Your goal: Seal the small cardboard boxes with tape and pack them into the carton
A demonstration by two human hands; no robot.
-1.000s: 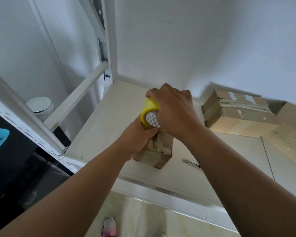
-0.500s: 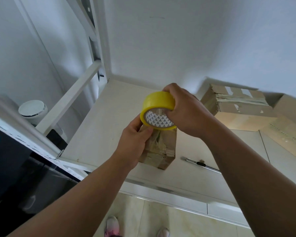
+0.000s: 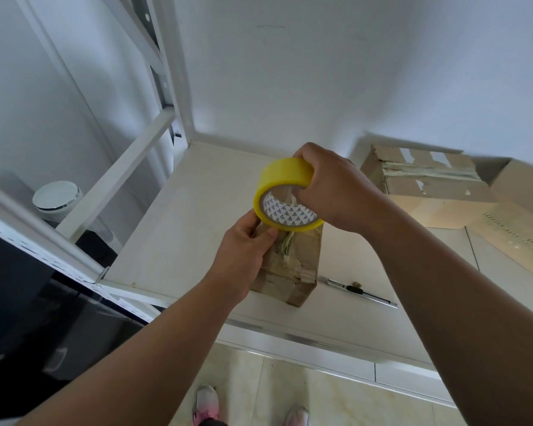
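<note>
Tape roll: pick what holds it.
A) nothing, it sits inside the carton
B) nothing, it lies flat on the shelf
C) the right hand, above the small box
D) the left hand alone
C: the right hand has its fingers curled round the yellow tape roll, raised over the small cardboard box, while the left hand grips at the box's top.

**Four items down on the white top**

Here's the white shelf top (image 3: 197,226), filling mid-frame. At centre, a small cardboard box (image 3: 293,272) stands upright on it near the front edge. Just right of it lies a box cutter (image 3: 360,292). Upper right, a taped box (image 3: 425,186) sits by the wall, and beside it is an open carton (image 3: 523,192) at the frame's right edge.
</note>
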